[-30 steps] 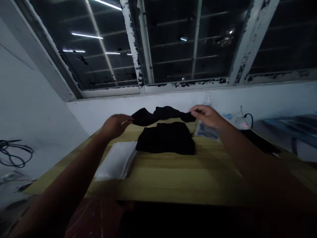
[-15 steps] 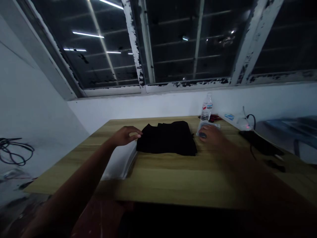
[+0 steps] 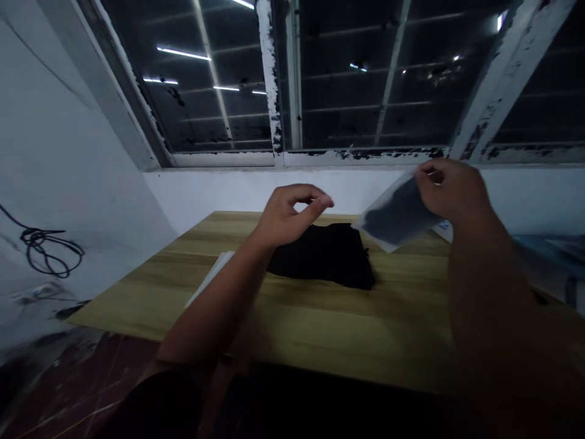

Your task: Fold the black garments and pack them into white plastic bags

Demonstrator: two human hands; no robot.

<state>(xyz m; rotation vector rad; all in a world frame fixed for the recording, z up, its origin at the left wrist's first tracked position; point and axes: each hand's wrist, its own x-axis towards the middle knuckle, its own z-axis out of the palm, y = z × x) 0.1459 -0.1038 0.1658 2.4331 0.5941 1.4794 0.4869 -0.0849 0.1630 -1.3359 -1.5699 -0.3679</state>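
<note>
My right hand [image 3: 454, 189] is raised over the right part of the table, pinching a translucent plastic bag [image 3: 400, 213] by its upper corner. Something dark, flat and folded shows inside the bag, which hangs tilted. My left hand [image 3: 295, 213] hovers above the folded black cloth [image 3: 326, 259], its thumb and fingertips brought together with nothing seen between them. The black cloth lies on the wooden table, partly hidden by my left hand and wrist. Beside it, a white stack of sheets or bags [image 3: 212, 274] is mostly covered by my left forearm.
The wooden table [image 3: 320, 329] stands against a white wall below barred windows [image 3: 356, 79]. A coiled black cable [image 3: 52, 250] hangs on the left wall. At the right edge is a blurred bluish thing [image 3: 553, 253].
My right hand has lifted the plastic bag off the table near the bottle. My left hand has moved up and right from the cloth's left edge, its fingertips closing. The view has shifted.
</note>
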